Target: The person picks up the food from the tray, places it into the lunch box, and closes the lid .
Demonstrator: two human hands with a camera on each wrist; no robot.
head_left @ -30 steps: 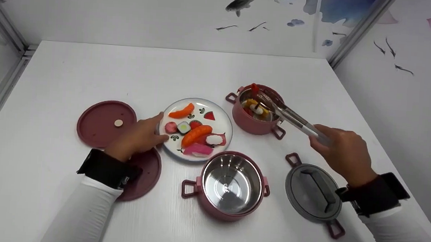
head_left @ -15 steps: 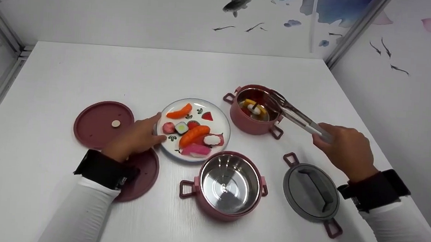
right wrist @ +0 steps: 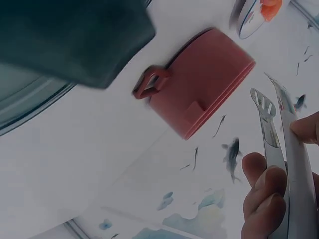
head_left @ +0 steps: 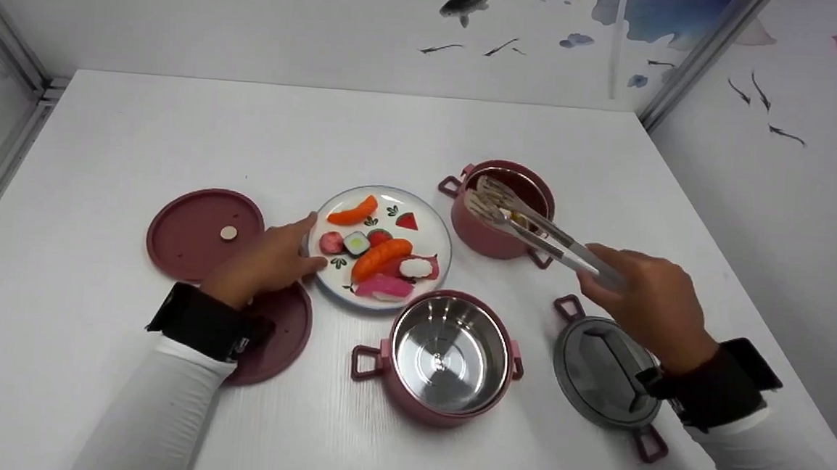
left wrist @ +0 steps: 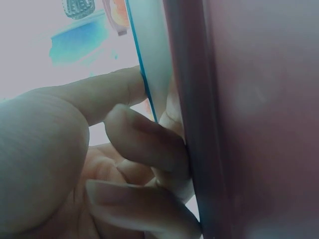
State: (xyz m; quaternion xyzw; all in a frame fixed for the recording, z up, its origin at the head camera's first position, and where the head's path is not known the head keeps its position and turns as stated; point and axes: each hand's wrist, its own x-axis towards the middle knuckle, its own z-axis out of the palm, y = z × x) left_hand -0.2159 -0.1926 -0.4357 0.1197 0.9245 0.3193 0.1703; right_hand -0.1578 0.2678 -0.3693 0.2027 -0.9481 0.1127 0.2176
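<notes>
My left hand (head_left: 268, 262) grips the left rim of a white, blue-edged plate (head_left: 429, 237), thumb on the rim. On the plate lie toy foods: a plump orange piece (head_left: 382, 260), a cucumber roll (head_left: 357, 243), a pink piece (head_left: 384, 287) and an orange strip (head_left: 353, 211). With my right hand (head_left: 651, 300) I hold metal tongs (head_left: 545, 237) by their pale handles. Their slotted tips overlap the left rim of the back pot (head_left: 491, 232), spread apart with nothing visible between them. In the right wrist view the tongs' arms (right wrist: 271, 134) show apart too. The pot's contents are mostly hidden.
A second maroon pot (head_left: 408, 401) with a bare steel inside stands in front of the plate. To its right lies a grey lid (head_left: 608, 399). Two maroon discs (head_left: 202, 214) lie at left, one partly under my left wrist; a small cream round (head_left: 228, 233) is on the farther one.
The tongs held a red piece over the back pot a second ago; it left their tips. The tongs have since swung left across the pot. My left hand stays at the plate.
</notes>
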